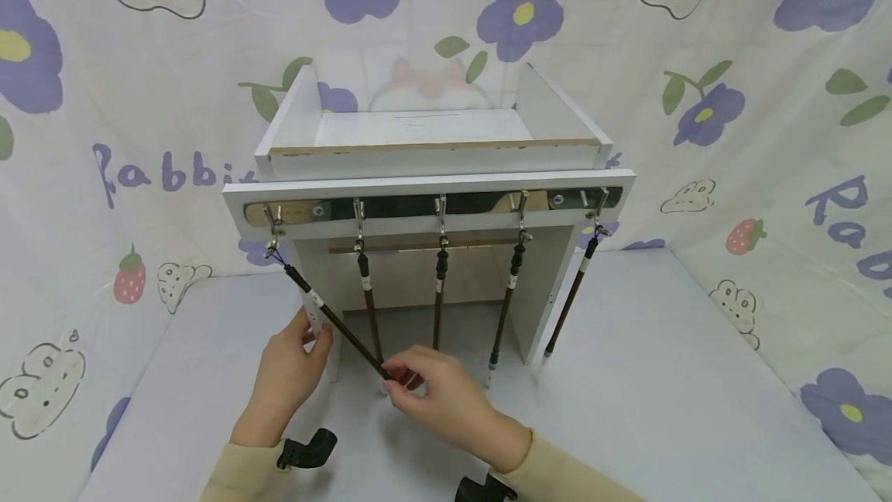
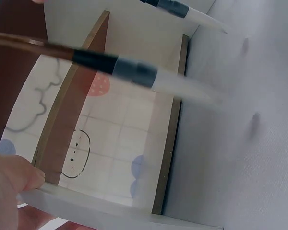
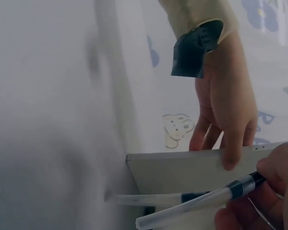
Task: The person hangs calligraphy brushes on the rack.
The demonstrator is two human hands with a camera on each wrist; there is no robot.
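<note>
A white wooden stand (image 1: 428, 186) carries a strip of metal hooks (image 1: 440, 208) with several calligraphy brushes on them. My left hand (image 1: 282, 366) grips the stand's left side panel (image 3: 182, 167), thumb on one face and fingers on the other. My right hand (image 1: 446, 401) pinches the leftmost brush (image 1: 341, 325) low on its handle. That brush slants down to the right, its loop at the left-end hook. In the right wrist view its pale tip (image 3: 182, 211) points away from my fingers. The other brushes, like the middle one (image 1: 439, 300), hang down.
A shallow white tray-like top (image 1: 425, 126) sits above the hook strip. The stand rests on a pale tabletop (image 1: 662, 378). Behind it hangs a cloth (image 1: 432, 29) printed with flowers and rabbits. The right side panel (image 1: 547, 293) reaches down to the table.
</note>
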